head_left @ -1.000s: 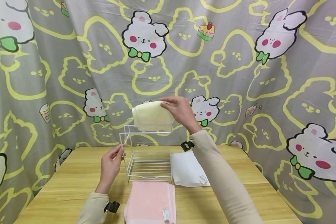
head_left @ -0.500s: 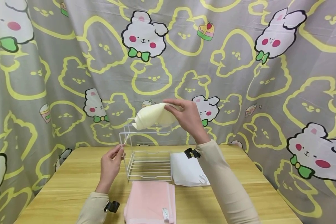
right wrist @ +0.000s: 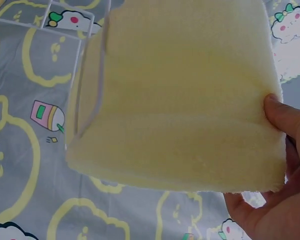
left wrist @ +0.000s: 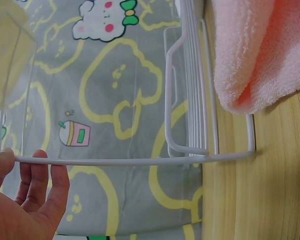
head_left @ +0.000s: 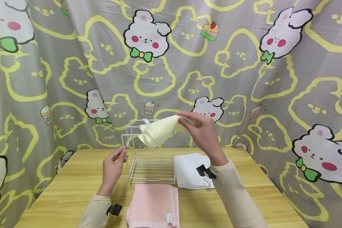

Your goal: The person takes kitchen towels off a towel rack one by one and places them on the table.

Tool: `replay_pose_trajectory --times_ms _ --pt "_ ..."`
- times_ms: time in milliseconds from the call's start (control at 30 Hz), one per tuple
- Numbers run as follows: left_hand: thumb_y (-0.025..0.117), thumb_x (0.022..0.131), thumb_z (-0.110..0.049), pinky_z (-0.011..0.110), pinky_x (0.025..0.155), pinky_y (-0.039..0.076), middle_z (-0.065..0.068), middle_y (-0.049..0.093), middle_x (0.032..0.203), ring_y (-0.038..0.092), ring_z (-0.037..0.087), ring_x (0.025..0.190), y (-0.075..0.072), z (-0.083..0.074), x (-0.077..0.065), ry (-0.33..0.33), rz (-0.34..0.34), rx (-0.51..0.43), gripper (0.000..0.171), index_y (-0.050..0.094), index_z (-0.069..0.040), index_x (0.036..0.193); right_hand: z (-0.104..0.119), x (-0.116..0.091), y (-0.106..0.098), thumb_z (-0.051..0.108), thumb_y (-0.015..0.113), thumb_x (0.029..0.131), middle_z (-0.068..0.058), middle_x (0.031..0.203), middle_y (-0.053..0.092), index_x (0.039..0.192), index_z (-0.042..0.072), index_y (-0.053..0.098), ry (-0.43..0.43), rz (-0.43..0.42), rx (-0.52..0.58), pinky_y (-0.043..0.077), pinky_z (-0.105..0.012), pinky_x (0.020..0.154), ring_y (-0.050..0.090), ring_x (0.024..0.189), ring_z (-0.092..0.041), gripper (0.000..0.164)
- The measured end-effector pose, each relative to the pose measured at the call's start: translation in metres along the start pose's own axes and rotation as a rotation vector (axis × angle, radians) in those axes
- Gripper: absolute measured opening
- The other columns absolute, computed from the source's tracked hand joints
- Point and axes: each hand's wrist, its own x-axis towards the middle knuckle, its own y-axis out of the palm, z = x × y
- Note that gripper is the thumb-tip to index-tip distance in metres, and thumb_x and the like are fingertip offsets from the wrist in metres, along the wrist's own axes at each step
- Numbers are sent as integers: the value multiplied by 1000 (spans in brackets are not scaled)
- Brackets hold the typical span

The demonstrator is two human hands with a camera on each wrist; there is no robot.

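A white wire rack [head_left: 152,182] stands on the table, with upright bars at its left and thin rails across its top. My left hand [head_left: 113,169] pinches the front left upright of the rack; the left wrist view shows thumb and fingers around the wire [left wrist: 140,161]. High at the rack's right, my right hand [head_left: 200,134] pinches a corner of a folded pale yellow towel [head_left: 159,130]. The towel slants down to the left across the top rails, its lower edge drooping. In the right wrist view the thumb lies on the towel [right wrist: 190,100] near its edge.
A folded pink towel [head_left: 152,205] with a small label lies in front of the rack. To the rack's right is a folded white towel [head_left: 188,171], partly behind the right wrist strap. The wooden table [head_left: 74,180] ends at a patterned curtain [head_left: 159,72].
My right hand has moved right and down, drawing the yellow towel along; the towel now droops in a twisted slant instead of standing flat. The left hand keeps its place on the rack.
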Motion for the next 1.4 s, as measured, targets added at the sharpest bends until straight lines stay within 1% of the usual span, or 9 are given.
replay_pose_trajectory --times_ms 133,367,467,567,667,767,933,1200,1400 --pt "66 100 -7 16 71 63 1 75 102 68 2 79 0 2 0 15 -6 -8 28 70 7 124 5 -9 -7 6 78 91 -3 112 77 114 10 80 1 -15 33 62 -28 96 72 105 -12 24" --pt "65 101 -9 17 74 64 8 73 109 68 3 81 1 1 -1 -18 3 -25 28 70 4 125 7 -31 -24 -1 77 89 -7 111 77 114 7 79 -13 -36 -11 61 -23 94 71 103 -6 26" --pt "66 101 -9 17 74 63 -4 73 102 68 2 81 1 2 0 -30 -1 -32 28 71 2 126 8 -38 -30 -3 76 89 -7 110 78 114 7 79 -37 -50 -22 62 -18 85 71 101 -7 27" --pt "66 101 -10 16 74 63 -16 70 93 67 1 80 1 1 0 -32 -3 -39 28 71 1 126 10 -44 -36 -5 76 88 -6 106 78 113 6 79 -57 -65 -27 57 -13 70 70 92 -8 28" --pt "65 101 -10 15 74 63 -21 68 90 67 0 80 0 1 1 -26 -1 -40 29 70 3 126 11 -49 -41 -8 76 87 -6 102 78 112 6 79 -70 -83 -33 51 -14 61 68 86 -9 29" --pt "65 101 -9 15 74 63 -19 69 93 67 -1 79 0 0 0 -17 -6 -38 28 70 4 126 11 -54 -45 -10 77 85 -7 99 78 110 6 80 -72 -103 -46 55 -14 64 70 85 -8 29" --pt "65 101 -7 16 73 63 -11 70 92 68 2 79 2 1 0 -9 -11 -40 26 71 5 123 7 -66 -50 -8 79 84 -7 102 79 107 8 81 -33 -119 -96 60 -14 74 73 94 -6 28" --pt "65 101 -8 16 73 63 -20 68 87 68 3 79 2 3 2 -14 -3 -10 26 71 3 124 -2 -91 -59 -10 78 84 -7 102 79 107 5 80 8 -81 -122 60 -14 67 73 92 -4 28" --pt "64 102 -9 16 74 63 -17 70 93 69 3 80 1 2 1 -16 -4 -18 27 71 3 125 -10 -108 -62 -7 81 82 -4 101 79 107 9 81 25 -71 -189 58 -12 80 72 94 -2 29"
